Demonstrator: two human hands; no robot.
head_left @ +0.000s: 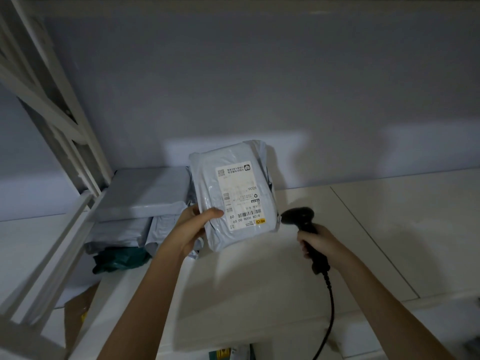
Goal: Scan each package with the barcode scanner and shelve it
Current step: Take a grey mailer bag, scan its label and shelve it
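Observation:
My left hand [193,228] grips a grey plastic mailer package [207,188] by its lower left edge and holds it tilted above the white shelf surface [259,268]. The white shipping label [240,194] with barcodes faces me. My right hand [315,244] is closed around the handle of a black barcode scanner [298,216]. The scanner's head sits just right of the package's lower right corner and points toward it. The scanner's black cable [330,302] trails down toward the bottom edge.
A stack of grey mailers [145,193] lies at the left on the shelf, with a dark green bag [119,259] under it. White shelf posts [85,152] rise at the left. A brown cardboard box [78,313] sits lower left. A grey wall [259,87] stands behind.

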